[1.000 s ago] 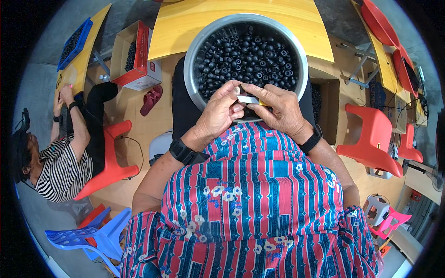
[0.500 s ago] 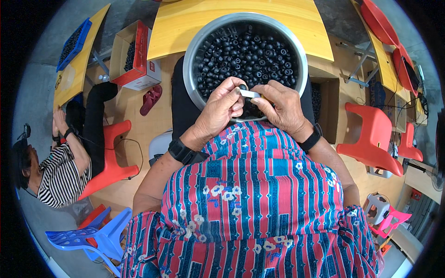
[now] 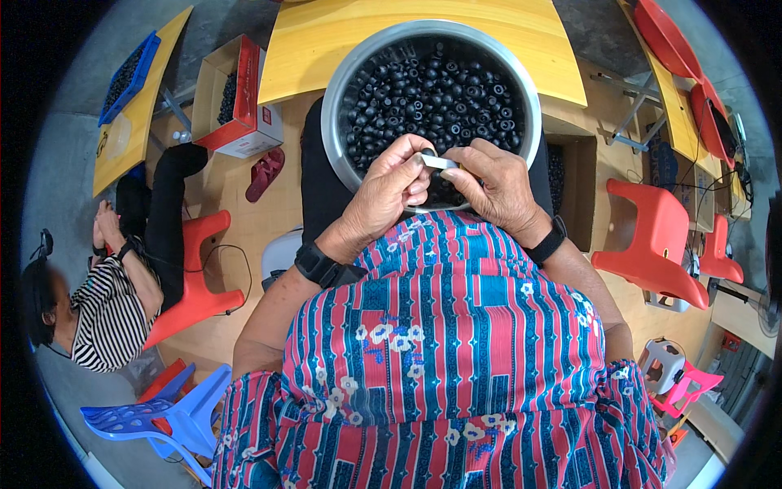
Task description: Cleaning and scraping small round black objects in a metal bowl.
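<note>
A wide metal bowl sits in front of me, holding a heap of small round black parts, many with a hole in one end. Over its near rim my left hand pinches one black part between thumb and fingertips. My right hand grips a short, flat whitish blade-like strip, its far end against or very close to the black part. Fingers hide the strip's other end, so its exact kind cannot be made out.
Beyond the bowl stands a yellow table. An open cardboard box with black parts is at left, another box at right. Red stools stand on the right. A seated person is at far left, hands together.
My hands, the strip and the black part hold almost the same pose. At far left, the seated person's hands and head have shifted slightly.
</note>
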`<move>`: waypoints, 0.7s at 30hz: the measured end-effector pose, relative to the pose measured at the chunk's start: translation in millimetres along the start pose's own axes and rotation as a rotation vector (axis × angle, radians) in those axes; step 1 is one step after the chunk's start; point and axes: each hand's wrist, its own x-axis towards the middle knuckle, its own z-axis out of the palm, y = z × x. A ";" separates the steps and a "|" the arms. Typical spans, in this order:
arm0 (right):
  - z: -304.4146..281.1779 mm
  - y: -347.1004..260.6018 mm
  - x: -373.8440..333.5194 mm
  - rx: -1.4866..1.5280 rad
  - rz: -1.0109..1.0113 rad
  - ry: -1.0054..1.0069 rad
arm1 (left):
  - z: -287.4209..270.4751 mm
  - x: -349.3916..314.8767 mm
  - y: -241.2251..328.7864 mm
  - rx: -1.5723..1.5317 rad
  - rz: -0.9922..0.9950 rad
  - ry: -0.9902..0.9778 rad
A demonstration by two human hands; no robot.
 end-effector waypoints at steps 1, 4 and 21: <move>0.3 0.4 0.0 0.000 -0.002 0.000 | 0.0 0.1 0.2 0.005 -0.001 0.001; 1.7 3.4 0.1 -0.002 -0.015 -0.006 | -1.4 0.7 -0.1 0.012 -0.006 0.001; 6.4 11.5 2.5 0.282 0.145 0.090 | 1.2 -0.8 2.0 -0.033 -0.025 0.015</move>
